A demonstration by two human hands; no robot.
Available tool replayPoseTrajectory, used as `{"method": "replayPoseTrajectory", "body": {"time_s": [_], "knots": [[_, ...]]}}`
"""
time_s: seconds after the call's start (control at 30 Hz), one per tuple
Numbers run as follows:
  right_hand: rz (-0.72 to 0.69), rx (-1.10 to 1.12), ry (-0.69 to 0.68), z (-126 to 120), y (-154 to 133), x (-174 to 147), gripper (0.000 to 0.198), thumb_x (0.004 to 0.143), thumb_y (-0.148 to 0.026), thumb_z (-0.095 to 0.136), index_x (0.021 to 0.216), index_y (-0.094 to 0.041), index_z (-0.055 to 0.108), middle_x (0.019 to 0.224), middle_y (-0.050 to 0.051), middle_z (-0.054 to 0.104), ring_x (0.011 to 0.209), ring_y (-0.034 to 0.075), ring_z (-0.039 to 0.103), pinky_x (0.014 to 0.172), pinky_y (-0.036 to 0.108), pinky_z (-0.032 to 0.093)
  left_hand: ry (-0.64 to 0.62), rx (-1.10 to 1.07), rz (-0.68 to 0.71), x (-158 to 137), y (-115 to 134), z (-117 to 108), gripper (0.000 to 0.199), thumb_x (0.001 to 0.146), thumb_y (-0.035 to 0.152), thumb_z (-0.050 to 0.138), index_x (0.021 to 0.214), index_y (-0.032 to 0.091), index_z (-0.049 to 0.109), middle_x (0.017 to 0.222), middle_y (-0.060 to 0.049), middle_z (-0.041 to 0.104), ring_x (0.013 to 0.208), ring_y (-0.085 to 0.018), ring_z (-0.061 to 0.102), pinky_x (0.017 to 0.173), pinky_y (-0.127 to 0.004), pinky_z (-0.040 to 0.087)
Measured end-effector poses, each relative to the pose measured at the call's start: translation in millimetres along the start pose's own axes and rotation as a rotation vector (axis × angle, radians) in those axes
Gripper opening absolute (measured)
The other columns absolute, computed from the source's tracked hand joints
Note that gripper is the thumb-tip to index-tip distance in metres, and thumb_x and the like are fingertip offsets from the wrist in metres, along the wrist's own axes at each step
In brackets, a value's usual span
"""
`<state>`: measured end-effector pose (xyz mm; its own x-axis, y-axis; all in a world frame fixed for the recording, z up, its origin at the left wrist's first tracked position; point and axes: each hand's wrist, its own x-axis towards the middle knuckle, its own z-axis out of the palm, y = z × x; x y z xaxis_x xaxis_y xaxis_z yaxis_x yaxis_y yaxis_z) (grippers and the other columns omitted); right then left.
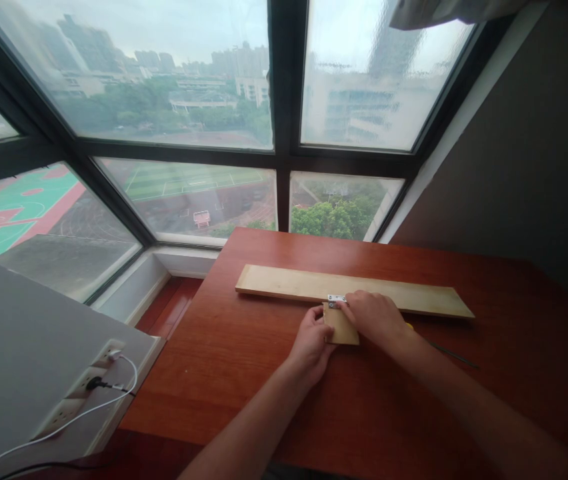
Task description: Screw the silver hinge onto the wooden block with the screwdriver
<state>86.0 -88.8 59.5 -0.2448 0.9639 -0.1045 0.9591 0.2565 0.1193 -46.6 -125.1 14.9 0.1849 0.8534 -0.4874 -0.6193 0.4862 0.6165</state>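
Note:
My left hand (pixel 313 347) is closed on a small pale wooden board (pixel 343 330), with the thumb on its face and the fingers at its left edge. A silver metal bracket (pixel 337 299) with holes sits along the board's top edge. The fingers of my right hand (pixel 371 317) are closed at the bracket's right end, pressing it against the board. Just behind both hands lies a long pale wooden plank (pixel 284 283), flat on the table. From behind my right wrist a thin dark rod (pixel 454 355) sticks out, with a bit of yellow (pixel 409 326) showing near it.
The reddish-brown table (pixel 204 360) reaches to dark-framed windows (pixel 284 160) at the back. At the left, a low white wall (pixel 19 347) carries power sockets (pixel 87 380) with a white cable (pixel 137 380) and a black plug (pixel 95 383). A dark wall (pixel 524 153) slopes at the right.

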Motion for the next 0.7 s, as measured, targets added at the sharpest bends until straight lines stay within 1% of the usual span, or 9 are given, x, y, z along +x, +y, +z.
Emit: {"method": "replayPoseTrajectory", "body": {"time_s": [0.13, 0.23, 0.37, 0.5, 0.63, 0.7], "knots": [[-0.049, 0.003, -0.021, 0.2, 1.0, 0.5, 0.032, 0.101, -0.029, 0.035, 0.094, -0.018, 0.064, 0.095, 0.011, 0.069, 0.08, 0.025, 0.068, 0.062, 0.032, 0.042, 0.007, -0.005, -0.005, -0.3, 0.4, 0.8, 0.053, 0.055, -0.002, 0.054, 0.104, 0.017, 0.052, 0.092, -0.007, 0.067, 0.079, -0.02, 0.064, 0.064, -0.027, 0.049], [-0.075, 0.003, -0.033, -1.9, 2.5, -0.4, 0.025, 0.099, -0.025, 0.038, 0.097, -0.018, 0.062, 0.098, 0.011, 0.068, 0.08, 0.024, 0.067, 0.061, 0.031, 0.04, 0.009, -0.003, -0.01, -0.7, 1.5, 1.4, 0.053, 0.054, -0.002, 0.054, 0.104, 0.017, 0.053, 0.089, -0.006, 0.066, 0.078, -0.019, 0.063, 0.063, -0.027, 0.049], [-0.102, 0.002, -0.044, -6.6, 3.5, -1.3, 0.02, 0.097, -0.019, 0.041, 0.097, -0.017, 0.06, 0.097, 0.011, 0.067, 0.076, 0.023, 0.067, 0.057, 0.03, 0.037, 0.024, 0.023, -0.017, -1.2, 3.1, 2.0, 0.053, 0.054, -0.001, 0.053, 0.104, 0.017, 0.052, 0.084, -0.005, 0.064, 0.075, -0.019, 0.063, 0.061, -0.027, 0.049], [-0.143, 0.02, -0.04, -12.7, 3.5, -1.6, 0.018, 0.091, -0.009, 0.044, 0.096, -0.017, 0.06, 0.096, 0.009, 0.066, 0.079, 0.022, 0.066, 0.057, 0.029, 0.033, 0.018, 0.019, -0.013, -1.7, 3.1, 2.5, 0.053, 0.054, -0.001, 0.054, 0.103, 0.018, 0.051, 0.086, -0.005, 0.064, 0.077, -0.02, 0.064, 0.062, -0.028, 0.05], [-0.182, 0.055, -0.026, -15.6, 5.6, -1.3, 0.017, 0.09, -0.011, 0.046, 0.093, -0.018, 0.061, 0.094, 0.008, 0.065, 0.085, 0.022, 0.064, 0.059, 0.029, 0.032, 0.015, 0.032, -0.008, -1.8, 2.0, 2.1, 0.054, 0.053, 0.0, 0.054, 0.104, 0.018, 0.05, 0.085, -0.004, 0.065, 0.073, -0.018, 0.062, 0.061, -0.027, 0.05], [-0.201, 0.078, -0.023, -14.9, 7.3, -0.9, 0.017, 0.089, -0.012, 0.046, 0.089, -0.02, 0.061, 0.095, 0.006, 0.064, 0.084, 0.02, 0.063, 0.06, 0.029, 0.032, 0.012, 0.038, -0.002, -1.6, 1.6, 1.8, 0.055, 0.053, 0.0, 0.053, 0.105, 0.018, 0.05, 0.084, -0.003, 0.065, 0.071, -0.017, 0.061, 0.061, -0.027, 0.05]]}}
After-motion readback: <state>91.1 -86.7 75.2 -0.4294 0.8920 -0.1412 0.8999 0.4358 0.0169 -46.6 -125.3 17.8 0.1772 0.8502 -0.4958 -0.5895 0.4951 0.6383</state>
